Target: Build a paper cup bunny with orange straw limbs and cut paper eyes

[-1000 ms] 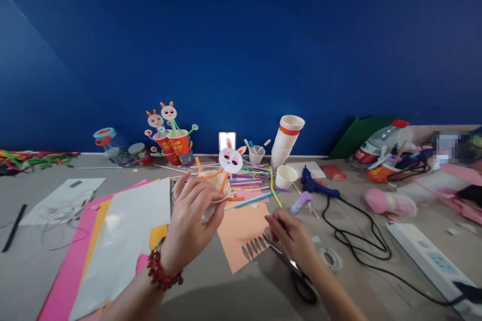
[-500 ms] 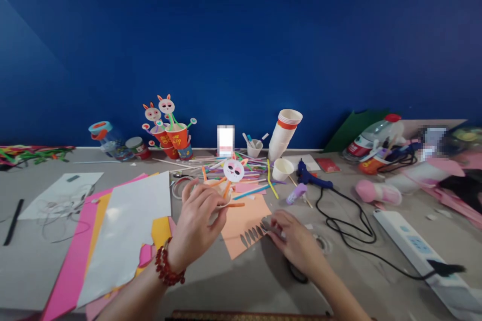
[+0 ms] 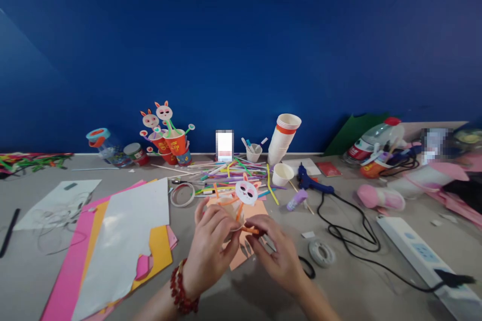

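Observation:
My left hand [image 3: 214, 243], with a red bead bracelet at its wrist, is closed around a pale paper cup [image 3: 227, 207], largely hidden by the fingers. Thin orange stems stick out of the cup, and a white rabbit face [image 3: 246, 192] with pink ears stands above it. At the cup's right side my right hand [image 3: 276, 248] pinches the end of an orange stem [image 3: 250, 230]. Whether something small is also between those fingertips, I cannot tell. Beneath the hands lies an orange paper sheet [image 3: 241, 259] with dark leaf-shaped pieces, partly covered.
Coloured sheets [image 3: 124, 241] lie left, near a tape roll [image 3: 183, 194]. Behind are colourful sticks [image 3: 211, 173], red cups with rabbit figures [image 3: 175, 141] and stacked paper cups [image 3: 282, 138]. Rightward are a blue glue gun [image 3: 314, 180], its black cord, another tape roll [image 3: 322, 253] and a power strip [image 3: 417, 248].
My right hand has left the dark pieces on the orange sheet and come to the orange stem. My left hand has brought the cup slightly right and nearer.

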A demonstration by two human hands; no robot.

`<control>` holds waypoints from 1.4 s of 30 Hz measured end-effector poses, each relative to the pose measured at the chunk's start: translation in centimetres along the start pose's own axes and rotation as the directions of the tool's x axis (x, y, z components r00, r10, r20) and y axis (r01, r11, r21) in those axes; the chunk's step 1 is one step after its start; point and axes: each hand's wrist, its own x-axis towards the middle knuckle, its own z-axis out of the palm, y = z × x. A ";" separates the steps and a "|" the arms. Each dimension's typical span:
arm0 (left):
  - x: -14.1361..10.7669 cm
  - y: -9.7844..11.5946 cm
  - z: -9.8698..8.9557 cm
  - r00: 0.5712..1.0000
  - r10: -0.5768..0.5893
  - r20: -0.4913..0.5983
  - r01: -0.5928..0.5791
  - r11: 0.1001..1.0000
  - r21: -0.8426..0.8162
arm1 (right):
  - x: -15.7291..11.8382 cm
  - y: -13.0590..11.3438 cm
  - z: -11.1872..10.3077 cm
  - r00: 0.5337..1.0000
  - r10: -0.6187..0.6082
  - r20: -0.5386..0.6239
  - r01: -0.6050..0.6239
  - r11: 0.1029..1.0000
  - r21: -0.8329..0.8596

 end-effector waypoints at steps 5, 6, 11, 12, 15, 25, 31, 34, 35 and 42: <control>-0.2 0.3 0.4 1.000 -0.011 0.013 0.012 0.999 -0.035 | 1.0 0.1 -0.8 0.994 -0.092 0.050 0.094 0.995 -0.033; -0.2 0.3 0.5 1.000 -0.013 0.015 0.014 0.999 -0.041 | 1.1 0.1 -1.0 0.994 -0.097 0.058 0.100 0.994 -0.043; 0.0 0.5 1.0 1.000 -0.020 0.003 0.020 0.999 -0.050 | 1.1 0.1 -1.6 0.990 -0.117 0.073 0.124 0.987 -0.102; 0.0 0.6 1.1 1.000 -0.024 -0.001 0.024 0.999 -0.048 | 1.1 0.2 -1.6 0.991 -0.117 0.072 0.124 0.986 -0.112; 0.0 0.6 1.2 0.999 -0.033 -0.014 0.033 0.999 -0.033 | 1.0 0.1 -1.6 0.990 -0.125 0.069 0.133 0.983 -0.125; 0.0 0.8 1.3 0.999 -0.015 -0.039 0.014 1.000 -0.011 | 1.3 -0.5 -1.5 0.989 -0.136 0.055 0.142 0.983 -0.117; -0.1 1.2 1.8 0.996 -0.005 -0.092 0.005 1.000 0.001 | 0.6 0.0 -0.6 0.995 -0.101 -0.005 0.101 0.995 0.002; -0.1 1.2 1.8 0.995 -0.013 -0.101 0.013 1.000 -0.004 | 0.0 0.2 0.1 0.995 -0.075 -0.061 0.077 0.996 0.034; -0.1 1.2 1.8 0.994 -0.023 -0.102 0.021 1.000 -0.012 | -0.2 0.3 0.3 0.994 -0.060 -0.090 0.063 0.998 0.028; 0.0 1.3 1.8 0.990 -0.076 -0.116 0.068 0.995 -0.069 | -1.7 1.9 2.2 0.989 -0.048 -0.136 0.027 0.988 -0.154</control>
